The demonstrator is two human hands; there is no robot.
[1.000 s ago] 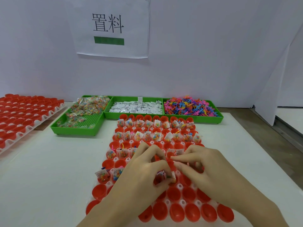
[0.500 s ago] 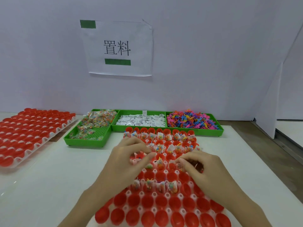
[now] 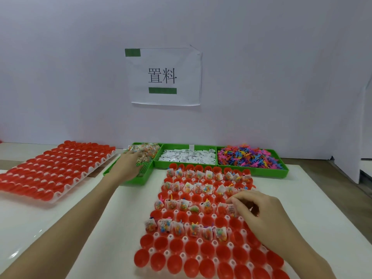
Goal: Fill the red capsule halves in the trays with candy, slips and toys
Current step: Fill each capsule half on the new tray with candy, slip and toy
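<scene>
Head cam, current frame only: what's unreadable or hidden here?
- Left hand in the green candy bin: fingertips blurred, whether they hold anything unclear.
- Right hand: curled fingers hide what it holds, and the red capsule halves beneath.
- White capsule tray: nearest row cut off by bottom edge.
- White paper slips: print too small.

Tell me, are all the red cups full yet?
Not yet. Far rows of the near tray hold candy packets. The right hand places one there; the left hand reaches into the candy bin. The nearest rows and the left tray are empty.
</scene>
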